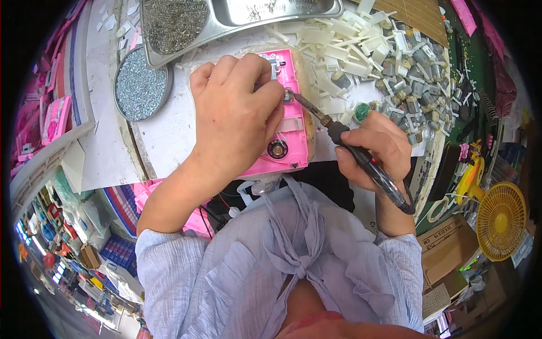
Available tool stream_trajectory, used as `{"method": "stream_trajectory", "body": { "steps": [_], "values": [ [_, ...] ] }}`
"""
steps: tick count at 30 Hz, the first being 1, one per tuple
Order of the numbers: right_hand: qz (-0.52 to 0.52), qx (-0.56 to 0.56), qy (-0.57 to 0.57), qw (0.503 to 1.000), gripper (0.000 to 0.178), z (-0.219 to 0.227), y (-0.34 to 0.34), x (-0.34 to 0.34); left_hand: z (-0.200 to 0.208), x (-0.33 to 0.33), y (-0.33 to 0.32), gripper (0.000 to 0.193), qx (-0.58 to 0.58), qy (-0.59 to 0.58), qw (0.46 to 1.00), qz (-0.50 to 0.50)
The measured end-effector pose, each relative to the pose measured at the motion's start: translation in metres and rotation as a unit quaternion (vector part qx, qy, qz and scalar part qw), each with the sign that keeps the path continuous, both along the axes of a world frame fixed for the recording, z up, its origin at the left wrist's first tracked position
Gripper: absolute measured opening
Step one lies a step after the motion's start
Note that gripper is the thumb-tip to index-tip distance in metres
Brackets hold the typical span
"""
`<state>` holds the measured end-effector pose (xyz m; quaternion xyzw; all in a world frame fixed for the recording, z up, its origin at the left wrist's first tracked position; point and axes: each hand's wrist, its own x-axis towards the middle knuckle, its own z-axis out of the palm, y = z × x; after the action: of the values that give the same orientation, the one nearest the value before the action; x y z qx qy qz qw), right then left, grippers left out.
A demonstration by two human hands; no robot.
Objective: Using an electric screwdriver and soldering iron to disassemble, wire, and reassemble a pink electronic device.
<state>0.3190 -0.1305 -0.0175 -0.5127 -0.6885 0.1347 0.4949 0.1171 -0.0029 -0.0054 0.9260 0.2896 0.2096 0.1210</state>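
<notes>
A pink plastic toy housing [294,148] lies on a pad before me, its inside facing up. A round black speaker [277,148] and thin wires sit in its near end. My right hand [379,151] is closed round the black handle of a soldering iron [370,167]. The iron's tip touches or nearly touches small parts on the right side of the housing. My left hand [234,110] reaches over the housing's left side, fingers bent and pinched near the iron's tip. Whatever those fingers hold is hidden behind the hand.
Left of the housing stands a round dish [143,85] of small screws. A metal tray [243,16] with small metal parts lies at the back. White plastic pieces [333,42] and small motors [415,85] are heaped at the right. A yellow fan [501,221] stands at far right.
</notes>
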Motion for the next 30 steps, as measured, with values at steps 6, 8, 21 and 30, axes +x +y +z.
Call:
{"method": "stream_trajectory", "body": {
  "steps": [6, 8, 21, 30],
  "values": [
    [-0.001, -0.002, -0.022, 1.000, 0.032, 0.002, -0.001, -0.004, 0.000, 0.002, 0.000, 0.013, 0.010, 0.002, 1.000, -0.004],
    [0.007, -0.005, -0.035, 0.999, 0.033, 0.003, -0.001, -0.004, 0.001, 0.002, 0.000, 0.012, 0.009, 0.010, 1.000, -0.003],
    [-0.008, 0.001, -0.008, 1.000, 0.030, 0.005, -0.005, 0.004, 0.003, 0.004, -0.001, 0.011, 0.026, 0.023, 0.999, -0.003],
    [-0.016, 0.004, -0.008, 1.000, 0.030, 0.007, -0.006, 0.006, 0.008, 0.002, -0.002, 0.015, 0.014, 0.040, 0.999, -0.002]
  ]
}}
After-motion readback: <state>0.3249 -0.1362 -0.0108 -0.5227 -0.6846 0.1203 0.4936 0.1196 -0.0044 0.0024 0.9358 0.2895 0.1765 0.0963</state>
